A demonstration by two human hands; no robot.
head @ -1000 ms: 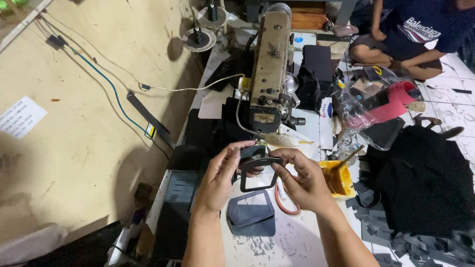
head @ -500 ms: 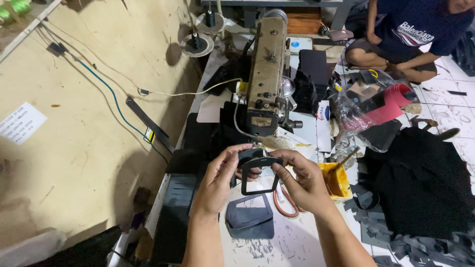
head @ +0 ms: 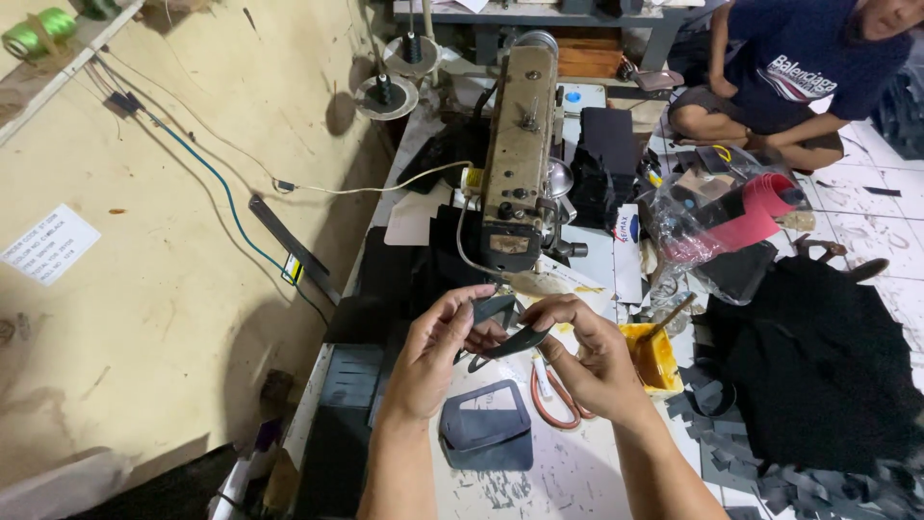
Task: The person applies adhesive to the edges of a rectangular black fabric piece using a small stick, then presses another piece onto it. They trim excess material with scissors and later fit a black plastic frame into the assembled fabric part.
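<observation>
Dark grey, the thin frame-shaped cut-out (head: 508, 337) is now bending between our hands, where half a second ago we were holding it flat and open. Our left hand (head: 433, 356) and right hand (head: 592, 361) are both pinching it closed-fingered, just above the counter (head: 577, 472). Below us a stacked grey panel (head: 486, 426) is lying beside orange-handled scissors (head: 553, 404), the sewing machine (head: 520, 154) beyond.

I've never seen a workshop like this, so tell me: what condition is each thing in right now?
Left hand: gripping the dark strip.
Right hand: pinching the same strip.
Dark strip: held up, bent.
Scissors: lying on the table.
Glue pot: open, stick inside.
Sewing machine: nothing visible under its needle.
</observation>
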